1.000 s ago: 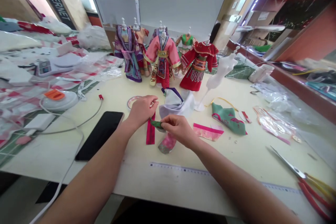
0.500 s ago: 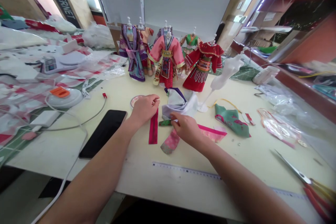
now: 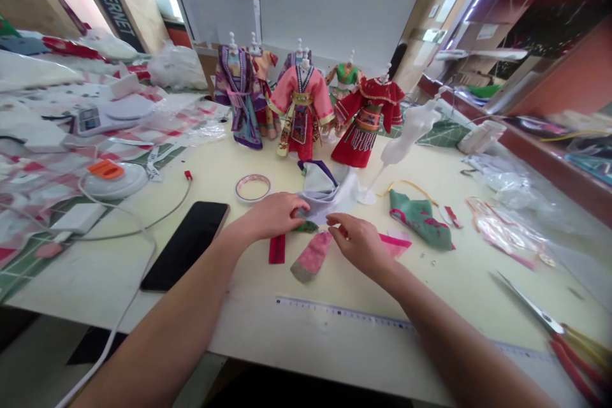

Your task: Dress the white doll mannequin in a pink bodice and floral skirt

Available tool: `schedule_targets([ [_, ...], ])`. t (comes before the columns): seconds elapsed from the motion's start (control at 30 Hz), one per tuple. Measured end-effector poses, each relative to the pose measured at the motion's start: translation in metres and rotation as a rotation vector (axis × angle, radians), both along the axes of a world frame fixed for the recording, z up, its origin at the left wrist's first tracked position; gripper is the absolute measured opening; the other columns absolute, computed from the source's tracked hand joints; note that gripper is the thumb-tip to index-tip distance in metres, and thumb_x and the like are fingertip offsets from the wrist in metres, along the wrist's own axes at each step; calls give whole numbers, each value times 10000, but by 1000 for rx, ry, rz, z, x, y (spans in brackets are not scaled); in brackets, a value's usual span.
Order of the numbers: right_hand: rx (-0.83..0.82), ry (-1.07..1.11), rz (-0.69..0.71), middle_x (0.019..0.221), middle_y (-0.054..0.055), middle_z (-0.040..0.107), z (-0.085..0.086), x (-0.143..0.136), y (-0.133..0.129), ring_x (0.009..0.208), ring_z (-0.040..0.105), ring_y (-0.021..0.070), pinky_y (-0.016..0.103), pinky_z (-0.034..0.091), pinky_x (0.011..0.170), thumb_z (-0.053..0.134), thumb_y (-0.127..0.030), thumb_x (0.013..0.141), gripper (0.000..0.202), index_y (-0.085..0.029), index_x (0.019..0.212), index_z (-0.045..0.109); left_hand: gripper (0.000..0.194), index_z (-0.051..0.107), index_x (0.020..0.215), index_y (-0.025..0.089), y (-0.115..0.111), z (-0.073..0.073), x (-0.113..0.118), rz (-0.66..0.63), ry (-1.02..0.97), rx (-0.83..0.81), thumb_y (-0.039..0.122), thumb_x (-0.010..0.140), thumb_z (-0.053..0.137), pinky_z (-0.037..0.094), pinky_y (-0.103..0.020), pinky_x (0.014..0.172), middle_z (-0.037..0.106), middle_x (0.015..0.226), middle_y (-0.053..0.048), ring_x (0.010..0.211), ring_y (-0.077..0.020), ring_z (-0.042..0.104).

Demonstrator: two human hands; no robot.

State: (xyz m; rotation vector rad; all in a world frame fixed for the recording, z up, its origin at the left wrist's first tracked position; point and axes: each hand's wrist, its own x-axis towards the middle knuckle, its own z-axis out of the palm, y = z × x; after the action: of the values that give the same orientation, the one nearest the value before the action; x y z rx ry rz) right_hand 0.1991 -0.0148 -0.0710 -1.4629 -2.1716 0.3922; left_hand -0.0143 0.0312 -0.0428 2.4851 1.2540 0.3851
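Observation:
My left hand (image 3: pixel 275 213) reaches over the table with fingers bent and closed at the edge of a small green patterned fabric piece (image 3: pixel 306 227). The fingertips partly cover that piece. Just to the right, my right hand (image 3: pixel 358 243) is half curled, thumb and forefinger apart, with no object visible between them. A pink fabric piece with a grey end (image 3: pixel 312 258) lies below the two hands. A dark pink strip (image 3: pixel 276 250) lies partly under my left hand. Behind them sits a bundle of pale grey-white cloth (image 3: pixel 329 194) with a purple edge.
A phone (image 3: pixel 186 245) and a tape roll (image 3: pixel 252 188) lie left; a ruler (image 3: pixel 339 312) runs along the front. Right are scissors (image 3: pixel 535 309), green fabric (image 3: pixel 423 220) and a bare white mannequin (image 3: pixel 411 131). Several dressed mannequins, including one in pink (image 3: pixel 303 102), stand behind.
My left hand has moved right and down from above the dark pink strip to the green piece, uncovering the tape roll. My right hand has shifted right, away from that piece, and its fingers have parted.

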Motion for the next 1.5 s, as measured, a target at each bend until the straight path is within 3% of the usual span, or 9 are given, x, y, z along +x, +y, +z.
schedule_targets([
  [0.13,-16,4,22,941,38,702,1,6,-10,711,645,187,300,474,641,487,-192,857,204,-210,1004,627,258,654,1006,221,0,-7,7,-14,95,33,270,778,544,451,-350,760,692,921,-68,889,-251,614],
  [0.37,-39,67,14,938,30,696,-5,9,-18,710,639,172,285,471,616,498,-193,858,179,-203,988,620,165,657,747,206,-2,-9,14,-14,81,17,172,762,497,439,-318,711,680,817,-48,795,-218,616],
  [0.53,-62,66,4,909,33,689,-11,12,-19,729,632,181,292,472,618,496,-190,869,171,-203,993,614,172,647,776,187,6,3,-7,76,25,-4,242,776,484,414,-271,603,663,751,-29,670,-169,593],
  [0.67,-10,14,96,957,61,668,-11,10,-20,852,606,216,336,487,718,509,-162,865,183,-184,1018,606,193,659,769,183,13,7,-25,144,52,-70,312,757,515,392,-263,585,650,685,-16,642,-167,578],
  [0.9,43,-110,239,1081,105,584,-9,6,-24,959,524,261,416,475,816,617,-235,826,265,-173,1083,590,422,571,1173,166,18,-3,-32,217,70,-60,267,771,492,420,-289,689,689,839,-38,790,-201,617],
  [1.1,45,-98,236,955,83,588,-16,1,-22,880,520,219,371,454,783,510,-154,888,140,-172,933,642,381,581,1159,169,14,3,-25,270,15,27,302,819,468,430,-311,769,690,845,-41,880,-219,612],
  [1.2,20,-30,212,906,71,599,-15,1,-21,847,523,207,356,438,768,523,-140,876,121,-168,855,638,286,647,1006,180,4,8,-12,197,-117,-21,341,820,502,448,-289,699,686,821,-35,775,-191,617],
  [1.37,-181,248,116,798,27,609,-6,5,-20,760,538,173,298,416,669,573,-238,863,145,-186,729,592,208,662,946,191,-15,11,14,-116,-246,-253,289,817,532,460,-262,700,697,923,-30,803,-165,625],
  [1.5,-363,466,27,695,0,583,2,9,-19,653,507,142,262,366,573,572,-438,853,296,-189,692,575,248,650,1007,183,-20,9,22,-115,-357,-311,245,863,458,469,-272,771,693,974,-46,884,-169,626],
])
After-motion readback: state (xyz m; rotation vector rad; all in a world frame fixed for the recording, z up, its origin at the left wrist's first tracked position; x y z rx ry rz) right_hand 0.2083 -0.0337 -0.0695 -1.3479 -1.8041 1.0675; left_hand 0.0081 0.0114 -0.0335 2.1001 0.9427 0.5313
